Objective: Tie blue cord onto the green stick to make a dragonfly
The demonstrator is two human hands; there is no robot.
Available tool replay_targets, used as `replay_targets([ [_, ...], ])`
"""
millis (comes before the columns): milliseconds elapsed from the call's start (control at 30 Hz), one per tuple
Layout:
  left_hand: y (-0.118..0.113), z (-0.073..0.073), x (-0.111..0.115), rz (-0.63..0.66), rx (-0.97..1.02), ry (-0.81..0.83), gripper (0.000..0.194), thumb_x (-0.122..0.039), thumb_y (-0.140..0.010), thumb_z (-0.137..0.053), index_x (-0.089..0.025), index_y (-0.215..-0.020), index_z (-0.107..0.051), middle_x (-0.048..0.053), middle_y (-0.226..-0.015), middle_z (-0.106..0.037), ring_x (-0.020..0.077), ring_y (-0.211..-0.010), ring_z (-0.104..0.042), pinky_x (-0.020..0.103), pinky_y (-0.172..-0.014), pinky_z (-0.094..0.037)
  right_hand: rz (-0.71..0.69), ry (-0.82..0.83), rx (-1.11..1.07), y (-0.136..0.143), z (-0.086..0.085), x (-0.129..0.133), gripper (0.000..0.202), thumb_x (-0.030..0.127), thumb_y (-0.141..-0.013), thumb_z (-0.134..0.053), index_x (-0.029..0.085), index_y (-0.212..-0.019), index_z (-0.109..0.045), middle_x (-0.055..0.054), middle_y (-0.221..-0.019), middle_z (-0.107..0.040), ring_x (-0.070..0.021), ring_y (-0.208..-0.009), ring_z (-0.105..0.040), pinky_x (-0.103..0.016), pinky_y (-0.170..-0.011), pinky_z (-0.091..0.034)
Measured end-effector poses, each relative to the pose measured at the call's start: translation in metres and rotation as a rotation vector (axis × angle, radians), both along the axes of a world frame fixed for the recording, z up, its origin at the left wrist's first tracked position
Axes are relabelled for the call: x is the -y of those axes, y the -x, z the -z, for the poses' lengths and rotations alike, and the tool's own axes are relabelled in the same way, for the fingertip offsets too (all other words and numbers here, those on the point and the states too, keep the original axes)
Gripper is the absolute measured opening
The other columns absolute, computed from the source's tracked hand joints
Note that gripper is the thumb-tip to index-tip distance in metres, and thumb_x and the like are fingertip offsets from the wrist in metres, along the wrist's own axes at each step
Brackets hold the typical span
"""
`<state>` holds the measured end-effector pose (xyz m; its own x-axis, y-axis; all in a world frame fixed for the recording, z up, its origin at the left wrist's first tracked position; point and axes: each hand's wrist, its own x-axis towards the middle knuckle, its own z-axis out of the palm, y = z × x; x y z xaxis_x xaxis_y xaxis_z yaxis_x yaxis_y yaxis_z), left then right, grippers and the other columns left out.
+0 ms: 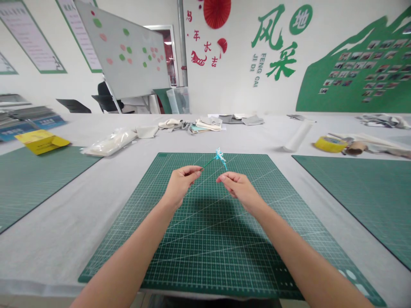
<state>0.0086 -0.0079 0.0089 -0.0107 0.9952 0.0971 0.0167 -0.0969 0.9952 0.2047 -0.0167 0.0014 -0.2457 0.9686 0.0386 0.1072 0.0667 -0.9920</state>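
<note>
Above the green cutting mat (180, 239), my left hand (182, 183) pinches a thin green stem (209, 162) between thumb and fingers. At the stem's upper end is a small light-blue and white flower (219, 155). A blue strip (225, 167) hangs from the flower toward the right, and my right hand (238, 186) is closed on its lower end. Both hands are raised over the far half of the mat, a short gap apart, and their shadow falls on it.
Two more green mats lie at the left (41, 175) and right (359, 192). Beyond are a yellow box (41, 141), a plastic-wrapped bundle (111, 142), fabric scraps (208, 124), a white roll (299, 136) and a yellow tape roll (330, 144).
</note>
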Motion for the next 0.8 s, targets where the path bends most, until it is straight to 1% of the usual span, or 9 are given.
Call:
replay_targets([
  [100, 0.008, 0.005, -0.007, -0.028, 0.019, -0.007, 0.026, -0.029, -0.066, -0.071, -0.016, -0.088, -0.072, -0.001, -0.061, -0.056, 0.0066, -0.051, -0.039, 0.021, -0.046, -0.028, -0.061, 0.134, 0.090, -0.033, -0.004, -0.005, 0.033, 0.048, -0.079, -0.058, 0.016, -0.080, -0.063, 0.009, -0.049, -0.030, -0.0047, -0.040, -0.020, -0.021, -0.039, -0.012],
  [167, 0.010, 0.007, -0.009, -0.036, 0.028, -0.008, 0.027, -0.030, -0.065, -0.072, -0.015, -0.088, -0.072, -0.001, -0.063, -0.058, 0.0067, -0.052, -0.040, 0.021, -0.046, -0.027, -0.078, 0.191, 0.174, -0.057, -0.001, -0.009, 0.036, 0.050, -0.076, -0.060, 0.016, -0.082, -0.064, 0.010, -0.048, -0.027, -0.0042, -0.040, -0.018, -0.021, -0.039, -0.010],
  [267, 0.010, 0.005, -0.009, -0.033, 0.034, -0.012, 0.026, -0.029, -0.065, -0.072, -0.015, -0.087, -0.072, -0.001, -0.062, -0.057, 0.0066, -0.052, -0.039, 0.021, -0.047, -0.027, 0.053, 0.219, 0.280, -0.093, 0.011, -0.019, 0.040, 0.054, -0.072, -0.062, 0.014, -0.080, -0.064, 0.010, -0.047, -0.024, -0.0037, -0.040, -0.018, -0.021, -0.039, -0.009],
  [400, 0.011, 0.000, -0.007, -0.037, 0.032, -0.021, 0.025, -0.028, -0.066, -0.072, -0.015, -0.087, -0.072, -0.001, -0.060, -0.055, 0.0064, -0.052, -0.039, 0.021, -0.047, -0.027, 0.219, 0.232, 0.330, -0.135, 0.027, -0.032, 0.043, 0.055, -0.068, -0.064, 0.014, -0.079, -0.063, 0.010, -0.047, -0.029, -0.0033, -0.039, -0.017, -0.020, -0.038, -0.009],
  [567, 0.024, -0.004, -0.011, -0.085, 0.058, -0.024, 0.027, -0.030, -0.065, -0.073, -0.015, -0.088, -0.072, -0.001, -0.063, -0.057, 0.0056, -0.052, -0.038, 0.020, -0.047, -0.026, 0.376, 0.264, 0.304, -0.185, 0.030, -0.029, 0.036, 0.051, -0.064, -0.066, 0.016, -0.076, -0.063, 0.006, -0.050, -0.038, -0.0033, -0.037, -0.021, -0.022, -0.038, -0.010],
  [600, 0.027, -0.004, -0.012, -0.095, 0.063, -0.026, 0.028, -0.030, -0.065, -0.073, -0.014, -0.089, -0.072, -0.001, -0.064, -0.058, 0.0055, -0.052, -0.038, 0.020, -0.047, -0.026, 0.397, 0.256, 0.299, -0.197, 0.030, -0.027, 0.034, 0.049, -0.065, -0.066, 0.018, -0.076, -0.063, 0.005, -0.051, -0.039, -0.0038, -0.036, -0.023, -0.023, -0.038, -0.010],
  [667, 0.031, -0.004, -0.014, -0.110, 0.070, -0.023, 0.030, -0.031, -0.065, -0.074, -0.014, -0.089, -0.072, 0.000, -0.066, -0.059, 0.0054, -0.052, -0.038, 0.020, -0.046, -0.025, 0.501, 0.221, 0.317, -0.220, 0.033, -0.024, 0.028, 0.047, -0.069, -0.065, 0.019, -0.073, -0.064, 0.002, -0.050, -0.041, -0.0048, -0.035, -0.024, -0.026, -0.038, -0.011],
  [733, 0.032, -0.003, -0.014, -0.113, 0.065, -0.013, 0.030, -0.031, -0.065, -0.073, -0.014, -0.090, -0.072, 0.000, -0.068, -0.060, 0.0054, -0.052, -0.038, 0.020, -0.045, -0.025, 0.642, 0.120, 0.398, -0.239, 0.038, -0.024, 0.026, 0.047, -0.076, -0.058, 0.022, -0.074, -0.065, -0.005, -0.055, -0.051, -0.0080, -0.035, -0.033, -0.030, -0.038, -0.020],
  [800, 0.029, -0.004, -0.013, -0.104, 0.051, -0.006, 0.029, -0.030, -0.065, -0.073, -0.015, -0.090, -0.072, 0.000, -0.067, -0.060, 0.0055, -0.052, -0.039, 0.020, -0.046, -0.025, 0.757, -0.042, 0.606, -0.243, 0.042, -0.025, 0.027, 0.047, -0.080, -0.053, 0.024, -0.082, -0.067, -0.015, -0.073, -0.064, -0.0204, -0.051, -0.055, -0.038, -0.046, -0.036],
])
